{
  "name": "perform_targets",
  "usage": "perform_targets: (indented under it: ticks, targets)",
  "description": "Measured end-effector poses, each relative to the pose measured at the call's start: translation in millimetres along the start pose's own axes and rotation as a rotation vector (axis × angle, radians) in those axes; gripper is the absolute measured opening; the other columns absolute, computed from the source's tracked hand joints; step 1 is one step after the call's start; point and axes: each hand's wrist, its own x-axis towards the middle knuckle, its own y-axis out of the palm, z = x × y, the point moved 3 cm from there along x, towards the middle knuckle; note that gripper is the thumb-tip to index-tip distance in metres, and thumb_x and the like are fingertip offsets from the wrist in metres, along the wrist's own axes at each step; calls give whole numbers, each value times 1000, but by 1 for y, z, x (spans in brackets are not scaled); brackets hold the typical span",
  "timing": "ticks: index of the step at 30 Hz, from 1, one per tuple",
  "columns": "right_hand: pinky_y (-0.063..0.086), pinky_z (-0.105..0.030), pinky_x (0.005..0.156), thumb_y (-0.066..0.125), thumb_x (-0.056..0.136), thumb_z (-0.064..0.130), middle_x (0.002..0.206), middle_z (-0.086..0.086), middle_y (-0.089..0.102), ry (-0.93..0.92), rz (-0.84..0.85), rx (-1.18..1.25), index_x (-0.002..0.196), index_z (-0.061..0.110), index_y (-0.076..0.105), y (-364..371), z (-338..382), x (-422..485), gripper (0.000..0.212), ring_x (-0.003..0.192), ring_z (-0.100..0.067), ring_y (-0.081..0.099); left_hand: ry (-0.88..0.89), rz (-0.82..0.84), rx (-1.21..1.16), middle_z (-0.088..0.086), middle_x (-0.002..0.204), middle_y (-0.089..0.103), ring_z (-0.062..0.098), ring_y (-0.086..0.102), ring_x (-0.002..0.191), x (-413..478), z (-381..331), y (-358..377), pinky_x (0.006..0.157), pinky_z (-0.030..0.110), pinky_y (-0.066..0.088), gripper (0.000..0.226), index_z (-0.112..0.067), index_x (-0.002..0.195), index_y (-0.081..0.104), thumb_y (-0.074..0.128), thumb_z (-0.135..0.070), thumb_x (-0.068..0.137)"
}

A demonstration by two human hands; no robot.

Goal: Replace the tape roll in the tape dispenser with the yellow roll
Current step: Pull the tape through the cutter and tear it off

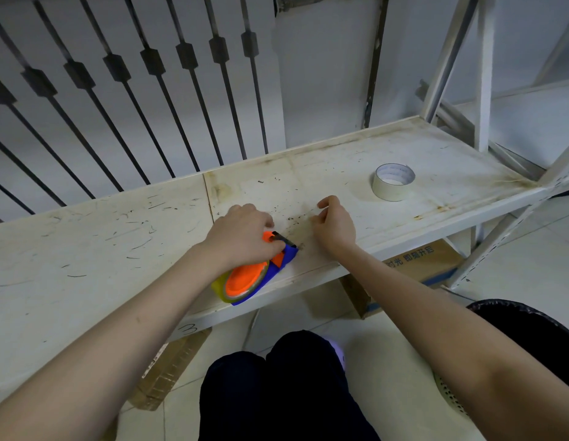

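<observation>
A blue and orange tape dispenser (281, 261) lies on the white shelf board (117, 237) near its front edge. A yellow tape roll (220, 286) sits on its orange hub. My left hand (245, 237) presses down on the dispenser's front part, near the black cutter. Just to the right, my right hand (335, 226) hovers over the board with thumb and fingers pinched; a tape end between them is too faint to make out. A pale, whitish tape roll (394, 182) stands apart on the board at the right.
Dark metal railing bars (143, 100) rise behind the shelf. White shelf uprights (483, 74) stand at the right. Cardboard boxes (417, 265) lie on the tiled floor under the board. My knees (277, 386) are below, and a black bin (531, 329) is at the right.
</observation>
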Motion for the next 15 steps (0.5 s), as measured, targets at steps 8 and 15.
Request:
perform_targets:
  ticks: [8, 15]
  targets:
    - [39, -28, 60, 51, 87, 14, 88, -2, 56, 53, -19, 155, 114, 14, 49, -2, -7, 0, 27, 77, -17, 52, -167, 233, 88, -2, 65, 46, 21, 50, 76, 33, -25, 23, 72, 34, 39, 54, -18, 61, 42, 65, -67, 65]
    - [42, -24, 56, 57, 86, 17, 77, 6, 51, 129, 20, 315, 109, 16, 50, -12, -1, 2, 25, 69, -11, 52, -188, 89, -5, -1, 65, 47, 16, 45, 61, 32, -15, 18, 57, 29, 32, 39, -18, 64, 41, 71, -43, 64]
